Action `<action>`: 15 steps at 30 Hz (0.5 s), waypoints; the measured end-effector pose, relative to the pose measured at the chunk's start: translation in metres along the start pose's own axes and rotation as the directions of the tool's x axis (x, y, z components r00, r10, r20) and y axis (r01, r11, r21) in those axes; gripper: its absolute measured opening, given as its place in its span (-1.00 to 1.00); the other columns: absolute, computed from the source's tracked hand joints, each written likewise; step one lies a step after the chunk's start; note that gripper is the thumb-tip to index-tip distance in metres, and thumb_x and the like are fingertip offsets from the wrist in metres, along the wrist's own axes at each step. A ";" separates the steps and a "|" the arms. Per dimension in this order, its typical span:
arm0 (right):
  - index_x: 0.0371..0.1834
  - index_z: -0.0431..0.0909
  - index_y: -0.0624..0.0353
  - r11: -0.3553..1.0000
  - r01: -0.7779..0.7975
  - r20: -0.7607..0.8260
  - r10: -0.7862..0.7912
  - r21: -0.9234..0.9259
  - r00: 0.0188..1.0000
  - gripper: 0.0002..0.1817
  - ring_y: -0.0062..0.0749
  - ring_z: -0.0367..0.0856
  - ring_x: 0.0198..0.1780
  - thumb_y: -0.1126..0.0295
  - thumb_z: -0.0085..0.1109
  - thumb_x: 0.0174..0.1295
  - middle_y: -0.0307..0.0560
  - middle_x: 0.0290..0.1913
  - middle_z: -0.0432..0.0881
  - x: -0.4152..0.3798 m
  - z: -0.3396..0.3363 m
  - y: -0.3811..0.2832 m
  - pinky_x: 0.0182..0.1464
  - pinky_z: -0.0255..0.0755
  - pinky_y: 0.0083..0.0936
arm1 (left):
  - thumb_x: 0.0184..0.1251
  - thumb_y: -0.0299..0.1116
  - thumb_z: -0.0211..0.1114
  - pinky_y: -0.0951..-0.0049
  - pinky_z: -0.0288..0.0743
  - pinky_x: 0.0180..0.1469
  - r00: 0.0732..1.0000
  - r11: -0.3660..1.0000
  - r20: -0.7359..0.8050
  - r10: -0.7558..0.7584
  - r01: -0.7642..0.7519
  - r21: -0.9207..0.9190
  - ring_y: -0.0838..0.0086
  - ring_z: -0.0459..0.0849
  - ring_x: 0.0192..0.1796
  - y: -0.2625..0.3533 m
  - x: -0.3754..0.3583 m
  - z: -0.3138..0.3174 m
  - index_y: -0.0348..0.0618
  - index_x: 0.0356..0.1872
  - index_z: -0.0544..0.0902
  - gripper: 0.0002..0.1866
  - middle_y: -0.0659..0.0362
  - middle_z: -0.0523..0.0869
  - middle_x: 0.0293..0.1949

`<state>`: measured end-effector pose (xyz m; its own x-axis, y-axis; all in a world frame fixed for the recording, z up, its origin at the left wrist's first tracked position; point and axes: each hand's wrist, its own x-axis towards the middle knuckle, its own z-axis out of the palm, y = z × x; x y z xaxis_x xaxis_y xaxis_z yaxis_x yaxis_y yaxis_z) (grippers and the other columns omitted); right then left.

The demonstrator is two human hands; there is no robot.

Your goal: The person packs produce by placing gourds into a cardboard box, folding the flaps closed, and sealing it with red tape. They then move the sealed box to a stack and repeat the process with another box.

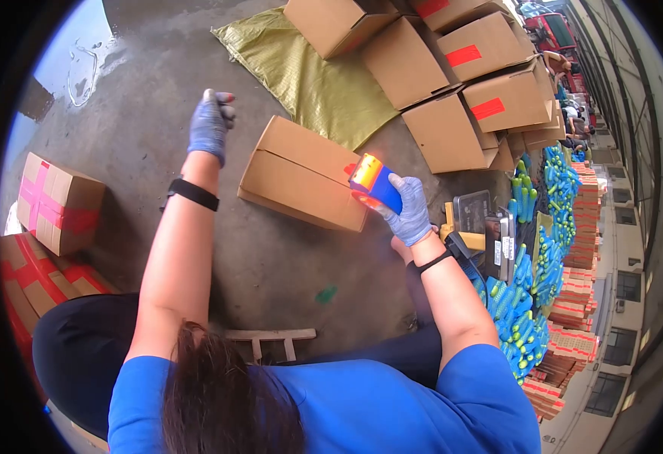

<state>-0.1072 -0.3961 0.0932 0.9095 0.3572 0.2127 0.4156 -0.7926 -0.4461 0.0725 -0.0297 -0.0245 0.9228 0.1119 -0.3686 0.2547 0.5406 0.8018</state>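
My right hand (409, 209), in a grey-blue glove, is wrapped round a blue tape dispenser (377, 184) with a bright orange-red roll. It is at the right end of a brown cardboard box (301, 175) on the floor, where a bit of red tape shows. Left of that box, my left hand (210, 129) is raised over bare concrete, also gloved. Its fingers are loosely bent and apart, with a red spot at one fingertip, and it holds nothing that I can see.
Stacked cardboard boxes (407, 64) stand beyond a yellow-green woven sheet (309, 76). Red-taped boxes (59, 204) are on the left. A scale (500, 246) stands at right, near heaps of green produce in blue netting (517, 325). A wooden stool (271, 334) is close to my body. Other people are far off.
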 end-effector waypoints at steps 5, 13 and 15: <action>0.27 0.45 0.13 0.969 0.220 -0.200 -0.238 -0.111 0.950 -0.31 0.03 0.58 -0.42 0.45 0.50 -0.01 -0.01 -0.42 0.61 -0.001 0.003 -0.011 -0.34 0.44 -0.15 | 0.51 0.30 0.12 0.52 0.41 -0.30 0.861 0.864 0.413 -0.297 0.057 0.501 0.59 0.55 -0.38 -0.035 -0.087 0.083 -0.05 -0.15 0.72 -0.42 0.28 0.67 -0.37; 0.31 0.41 0.10 0.971 0.176 -0.200 -0.207 -0.163 0.958 -0.20 0.09 0.53 -0.22 0.43 0.49 -0.12 0.06 -0.22 0.58 -0.025 0.011 0.005 -0.13 0.43 -0.09 | 0.40 0.19 0.35 0.60 0.35 -0.31 0.572 0.827 0.617 -0.541 0.227 0.514 0.68 0.52 -0.33 -0.058 -0.127 0.110 0.03 -0.09 0.76 -0.56 0.40 0.67 -0.33; 0.31 0.41 0.11 0.968 0.175 -0.226 -0.215 -0.182 0.950 -0.20 0.07 0.53 -0.23 0.43 0.48 -0.12 0.05 -0.22 0.58 -0.026 0.011 0.006 -0.14 0.43 -0.08 | 0.38 0.21 0.34 0.51 0.39 -0.27 0.566 0.826 0.616 -0.548 0.253 0.503 0.59 0.53 -0.30 -0.076 -0.125 0.108 0.00 -0.09 0.77 -0.52 0.33 0.70 -0.29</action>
<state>-0.1279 -0.4044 0.0757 0.7730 0.3981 0.4940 0.5600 -0.7941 -0.2362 -0.0310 -0.1744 0.0115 0.5606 -0.7463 -0.3587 0.5894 0.0553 0.8059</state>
